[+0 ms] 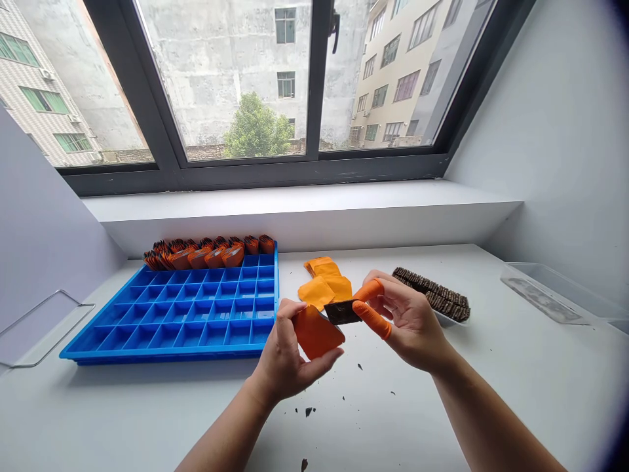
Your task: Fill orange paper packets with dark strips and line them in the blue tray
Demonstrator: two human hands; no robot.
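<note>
My left hand (289, 357) is closed around the edges of a small orange packet (317, 333), its opening facing right. Between thumb and forefinger, both in orange finger cots, my right hand (400, 314) pinches a thin dark brown slab (341, 313), its left end at the packet's mouth. Whether the end is inside I cannot tell. Behind my hands lie more orange packets (327, 282), stacked and loosely overlapping. Beyond my right hand is a shallow clear tray (464, 322) with rows of similar dark slabs (435, 295), partly hidden by the hand.
On the left sits a blue divided tray (167, 357); its rear compartments hold several upright orange packets (206, 254). A clear plastic container (545, 295) stands at the right. Dark crumbs (308, 412) are scattered on the white table. A bent wire frame (49, 331) is at far left, and the window ledge runs behind.
</note>
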